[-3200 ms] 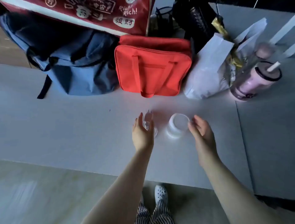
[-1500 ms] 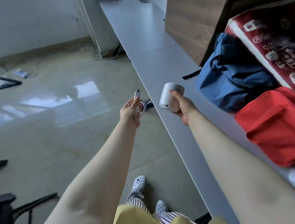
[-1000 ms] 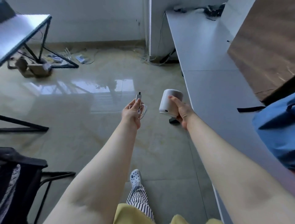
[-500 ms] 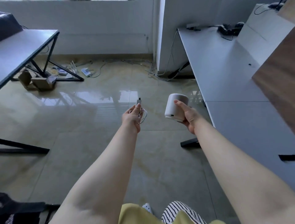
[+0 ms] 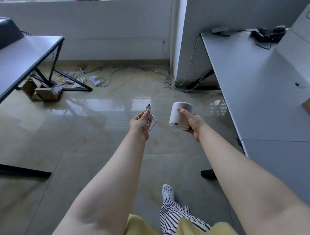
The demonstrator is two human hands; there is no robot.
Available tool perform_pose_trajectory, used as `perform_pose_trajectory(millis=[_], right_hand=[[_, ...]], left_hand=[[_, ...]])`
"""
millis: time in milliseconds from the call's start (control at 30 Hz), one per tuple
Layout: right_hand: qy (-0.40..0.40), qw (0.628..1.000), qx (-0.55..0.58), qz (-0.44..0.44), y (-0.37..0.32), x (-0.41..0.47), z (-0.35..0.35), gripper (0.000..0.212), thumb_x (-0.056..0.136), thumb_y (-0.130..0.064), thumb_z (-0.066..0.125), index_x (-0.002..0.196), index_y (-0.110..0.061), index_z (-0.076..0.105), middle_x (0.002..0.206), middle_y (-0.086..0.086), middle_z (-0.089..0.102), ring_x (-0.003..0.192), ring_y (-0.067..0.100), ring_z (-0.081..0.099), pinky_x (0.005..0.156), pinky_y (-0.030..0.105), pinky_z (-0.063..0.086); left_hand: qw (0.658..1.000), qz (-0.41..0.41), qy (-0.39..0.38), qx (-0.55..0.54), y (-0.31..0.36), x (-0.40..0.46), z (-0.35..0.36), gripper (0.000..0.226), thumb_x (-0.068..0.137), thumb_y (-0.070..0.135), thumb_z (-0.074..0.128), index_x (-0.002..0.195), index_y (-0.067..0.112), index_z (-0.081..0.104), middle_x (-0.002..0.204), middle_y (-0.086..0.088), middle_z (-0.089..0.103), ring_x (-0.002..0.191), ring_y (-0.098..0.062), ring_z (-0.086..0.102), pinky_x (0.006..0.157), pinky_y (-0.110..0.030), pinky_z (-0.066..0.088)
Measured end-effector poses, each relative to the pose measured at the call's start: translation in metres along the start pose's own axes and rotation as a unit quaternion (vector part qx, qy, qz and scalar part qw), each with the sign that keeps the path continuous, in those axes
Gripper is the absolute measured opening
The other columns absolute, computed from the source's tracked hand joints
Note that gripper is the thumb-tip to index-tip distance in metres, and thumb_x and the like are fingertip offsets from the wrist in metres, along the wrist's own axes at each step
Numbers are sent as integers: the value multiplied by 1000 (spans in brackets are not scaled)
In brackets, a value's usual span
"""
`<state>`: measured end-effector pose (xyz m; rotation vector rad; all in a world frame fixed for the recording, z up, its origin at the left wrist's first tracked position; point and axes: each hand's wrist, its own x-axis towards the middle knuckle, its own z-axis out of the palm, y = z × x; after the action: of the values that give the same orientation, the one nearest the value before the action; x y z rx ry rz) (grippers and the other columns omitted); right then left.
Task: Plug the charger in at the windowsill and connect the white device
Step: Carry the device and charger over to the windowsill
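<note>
My right hand (image 5: 192,123) grips the white device (image 5: 179,115), a small rounded cylinder with a port low on its near side, held upright at chest height over the floor. My left hand (image 5: 140,123) pinches the charger (image 5: 148,108), whose plug end sticks up above my fingers; its thin white cable (image 5: 152,122) hangs in loops beside my palm. Hand and device are about a hand's width apart. The windowsill (image 5: 83,1) shows only as a pale strip above the far wall.
A long grey table (image 5: 261,94) runs along my right, with black gear (image 5: 268,34) at its far end. A dark-framed desk (image 5: 25,55) stands left. Cardboard boxes (image 5: 42,92), a power strip (image 5: 95,80) and loose cables (image 5: 169,78) lie along the far wall.
I picked up the charger and the device from the table by the bags, turned left and walked along the table. Over the last half second the far wall and pillar came closer; both grips are unchanged.
</note>
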<state>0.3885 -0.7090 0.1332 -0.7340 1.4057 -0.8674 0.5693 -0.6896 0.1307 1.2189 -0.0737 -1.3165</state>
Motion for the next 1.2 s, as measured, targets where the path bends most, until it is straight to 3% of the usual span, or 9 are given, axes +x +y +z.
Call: perform_pose_trajectory(millis=[200, 333, 433, 633, 767, 900, 1000, 1133, 1200], right_hand=[[-21, 1000, -7, 10, -64, 90, 30, 58, 76, -41, 73, 120, -7, 56, 108, 9, 63, 92, 23, 61, 78, 34, 54], [-32, 999, -11, 8, -102, 142, 51, 56, 77, -41, 72, 119, -8, 56, 106, 8, 63, 91, 22, 61, 80, 34, 52], [-40, 999, -16, 14, -120, 178, 68, 56, 77, -41, 72, 119, -8, 55, 105, 8, 63, 86, 20, 61, 71, 29, 52], [-44, 999, -16, 15, -157, 262, 107, 64, 76, -42, 73, 125, -6, 54, 107, 8, 64, 84, 19, 62, 66, 28, 51], [-30, 999, -13, 13, -186, 332, 137, 66, 73, -43, 75, 125, -8, 56, 112, 9, 65, 90, 22, 62, 73, 32, 54], [-19, 999, -20, 25, -220, 399, 175, 69, 70, -45, 76, 125, -8, 56, 120, 12, 66, 96, 24, 63, 85, 37, 55], [-13, 1000, -10, 20, -251, 444, 206, 64, 74, -43, 75, 123, -6, 57, 113, 10, 66, 95, 24, 63, 90, 39, 53], [-9, 1000, -5, 20, -283, 497, 241, 67, 70, -46, 76, 122, -8, 57, 116, 9, 66, 105, 27, 63, 95, 42, 52], [-12, 1000, -6, 23, -295, 521, 254, 67, 70, -46, 76, 124, -10, 58, 115, 8, 66, 102, 26, 64, 95, 43, 52]], left_hand=[[1000, 0, 21, -15, 45, 78, 57, 24, 84, 5, 67, 106, 2, 59, 91, -14, 60, 66, -18, 59, 46, -16, 53], [999, 6, 26, -21, 71, 123, 86, 34, 84, 7, 68, 115, 2, 58, 89, -12, 61, 46, -10, 63, 40, -15, 48], [1000, 7, 24, -17, 87, 157, 103, 38, 84, 9, 68, 119, 0, 58, 92, -11, 63, 58, -13, 64, 46, -16, 53], [1000, 4, 23, -13, 126, 244, 138, 10, 84, 8, 67, 90, 5, 60, 82, -9, 61, 61, -13, 61, 51, -16, 54], [1000, 1, 21, -9, 158, 316, 162, 13, 84, 5, 67, 78, 11, 57, 79, -9, 61, 50, -10, 63, 56, -18, 54], [1000, -11, 28, 3, 199, 390, 182, 13, 84, 6, 68, 80, 12, 57, 78, -9, 61, 42, -7, 62, 44, -16, 51], [999, -6, 25, 26, 236, 442, 201, 13, 83, 7, 68, 80, 12, 57, 78, -8, 62, 50, -10, 62, 41, -15, 48], [999, 2, 17, 28, 275, 501, 228, 18, 83, 7, 68, 100, 4, 60, 81, -7, 62, 62, -13, 61, 61, -20, 55], [999, -1, 15, 37, 285, 526, 238, 28, 83, 8, 69, 109, 5, 60, 80, -6, 62, 55, -10, 62, 52, -18, 53]])
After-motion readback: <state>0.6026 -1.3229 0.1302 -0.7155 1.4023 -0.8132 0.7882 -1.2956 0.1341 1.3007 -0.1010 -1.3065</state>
